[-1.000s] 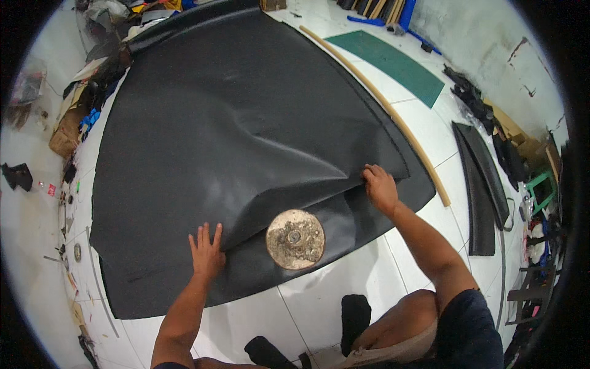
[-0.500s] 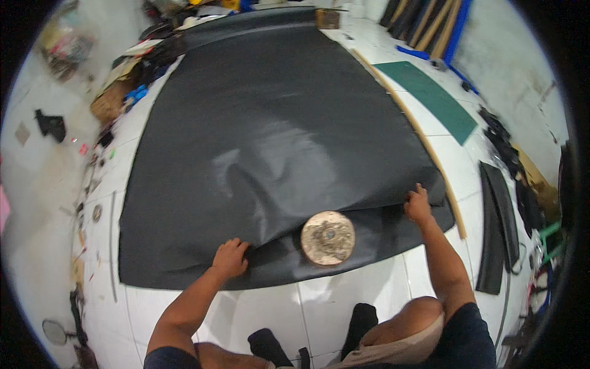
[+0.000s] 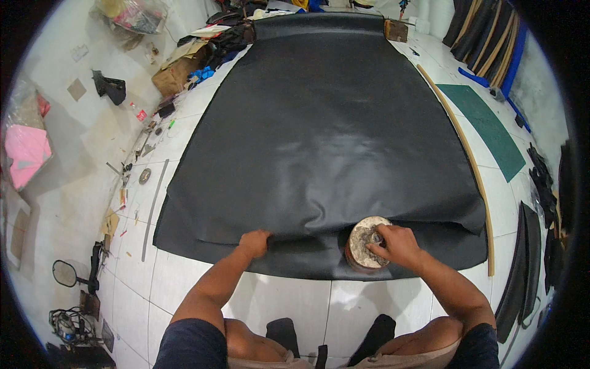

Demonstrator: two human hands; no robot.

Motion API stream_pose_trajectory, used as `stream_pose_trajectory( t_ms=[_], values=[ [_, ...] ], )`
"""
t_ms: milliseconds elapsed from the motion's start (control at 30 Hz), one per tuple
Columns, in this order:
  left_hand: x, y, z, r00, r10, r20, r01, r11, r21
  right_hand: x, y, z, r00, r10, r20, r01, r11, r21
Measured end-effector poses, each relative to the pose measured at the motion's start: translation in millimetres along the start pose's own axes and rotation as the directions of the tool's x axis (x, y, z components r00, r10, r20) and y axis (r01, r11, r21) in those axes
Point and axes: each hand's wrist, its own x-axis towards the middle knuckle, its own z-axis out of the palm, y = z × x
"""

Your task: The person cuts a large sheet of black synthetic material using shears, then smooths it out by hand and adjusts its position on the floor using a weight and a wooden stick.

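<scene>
While your right hand (image 3: 402, 245) holds the round block (image 3: 360, 238), a ripple stands in the upper black sheet (image 3: 344, 123)

Right hand: thumb and fingers closed about the block's centre; whether its base bears down or is lifted, you cannot tell from above. Left hand (image 3: 254, 243): fingers curled together at the near edge of the upper black sheet; whether your thumb pinches that edge cannot be told. Block's place: over the lower black sheet (image 3: 301, 255), close to its near edge, right of that edge's middle.

Risks, as judged: should you set the block on the ripple between your hands, a crease could be pressed in. Should you slide it, its base may drag the lower layer out of line. Uneven pull could skew the upper edge.

Count: round block, one. Black layers, two at the near edge. Your hands, two. Pale wooden strip (image 3: 470, 152), one, along the right edge. Green mat (image 3: 485, 126), one, on the floor (image 3: 295, 301) beyond that strip. Grey strip (image 3: 155, 209), one, off the left edge. Brown box (image 3: 396, 31), one, at the far right corner.
</scene>
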Motion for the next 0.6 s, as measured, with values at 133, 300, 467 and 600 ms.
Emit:
stream_pose_trajectory(
  t_ms=[133, 300, 467, 600],
  values=[
    [21, 1, -3, 0.996, -0.059, 0.067, 0.053, 0.996, 0.078, -1, 7, -5, 0.998, 0.025, 0.055, -0.03, 0.995, 0.091],
    [20, -1, 5, 0.992, -0.081, 0.101, 0.07, 0.991, 0.111, -40, -26, 7, 0.957, -0.288, 0.04, 0.288, 0.958, 0.018],
    [24, -30, 8, 0.995, 0.097, 0.003, -0.097, 0.988, 0.12, -64, -48, 5, 0.977, -0.211, 0.005, 0.207, 0.96, 0.19],
    [27, 0, 7, 0.998, 0.059, 0.013, -0.06, 0.995, 0.081, -97, -68, 14, 0.973, -0.154, 0.174, 0.096, 0.949, 0.299]
  ],
)
